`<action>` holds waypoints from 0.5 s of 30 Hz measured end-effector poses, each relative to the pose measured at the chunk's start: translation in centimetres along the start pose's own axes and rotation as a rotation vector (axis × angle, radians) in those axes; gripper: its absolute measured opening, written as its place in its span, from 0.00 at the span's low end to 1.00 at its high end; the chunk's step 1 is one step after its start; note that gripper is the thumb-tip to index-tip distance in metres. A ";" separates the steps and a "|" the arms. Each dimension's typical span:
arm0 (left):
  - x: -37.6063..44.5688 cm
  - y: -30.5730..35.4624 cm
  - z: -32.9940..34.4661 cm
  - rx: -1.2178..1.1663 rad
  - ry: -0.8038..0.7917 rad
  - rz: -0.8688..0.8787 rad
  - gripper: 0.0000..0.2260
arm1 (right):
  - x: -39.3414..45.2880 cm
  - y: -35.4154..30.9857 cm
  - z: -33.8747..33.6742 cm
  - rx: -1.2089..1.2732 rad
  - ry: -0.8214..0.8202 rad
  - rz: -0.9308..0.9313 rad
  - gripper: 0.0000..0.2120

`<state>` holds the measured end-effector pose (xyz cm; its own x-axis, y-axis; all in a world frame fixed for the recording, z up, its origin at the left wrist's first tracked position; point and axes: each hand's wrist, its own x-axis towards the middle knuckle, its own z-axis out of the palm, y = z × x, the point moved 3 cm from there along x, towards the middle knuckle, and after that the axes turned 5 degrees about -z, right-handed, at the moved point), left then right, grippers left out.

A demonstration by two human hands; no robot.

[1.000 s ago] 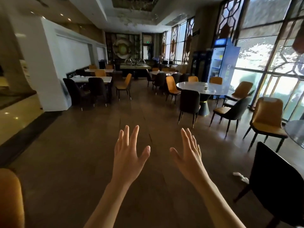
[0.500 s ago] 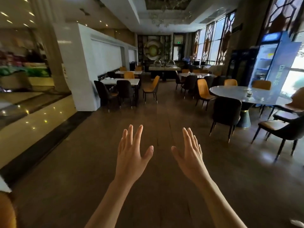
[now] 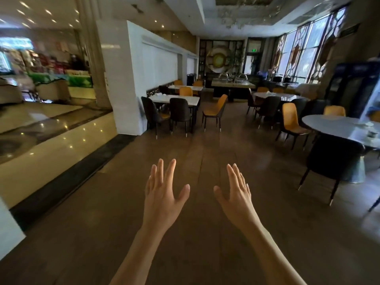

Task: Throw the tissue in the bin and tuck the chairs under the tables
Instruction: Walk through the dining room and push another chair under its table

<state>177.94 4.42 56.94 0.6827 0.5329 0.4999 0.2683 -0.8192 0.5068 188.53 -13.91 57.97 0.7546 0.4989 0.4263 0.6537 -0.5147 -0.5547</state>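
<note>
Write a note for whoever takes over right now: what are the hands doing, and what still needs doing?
Left hand: open, empty, held out over the floor.
Right hand: open, empty, beside it.
Tissue and bin: neither is in view now.
Chairs: an orange chair stands out from the rectangular table; a black chair sits close to the round table.
Done: nothing that shows.
Left: find the tissue, bin it, tuck the chairs in.

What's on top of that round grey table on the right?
The round table carries a few small pale items near its right edge, too blurred to identify. The picture's edge cuts off the rest of its top.
</note>
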 end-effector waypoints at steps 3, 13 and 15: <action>4.9 -4.7 0.1 0.033 0.017 -0.063 0.35 | 6.5 -2.1 4.7 0.023 -0.043 -0.053 0.35; 12.8 -23.7 -6.5 0.152 0.232 -0.381 0.35 | 21.7 -14.7 24.5 0.180 -0.331 -0.360 0.36; 13.3 -27.5 -7.9 0.166 0.281 -0.444 0.36 | 23.7 -17.7 29.0 0.213 -0.399 -0.444 0.36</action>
<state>174.29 35.66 55.21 0.2776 0.8525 0.4430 0.6083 -0.5129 0.6057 193.14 27.23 57.20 0.3075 0.8758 0.3719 0.8428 -0.0693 -0.5337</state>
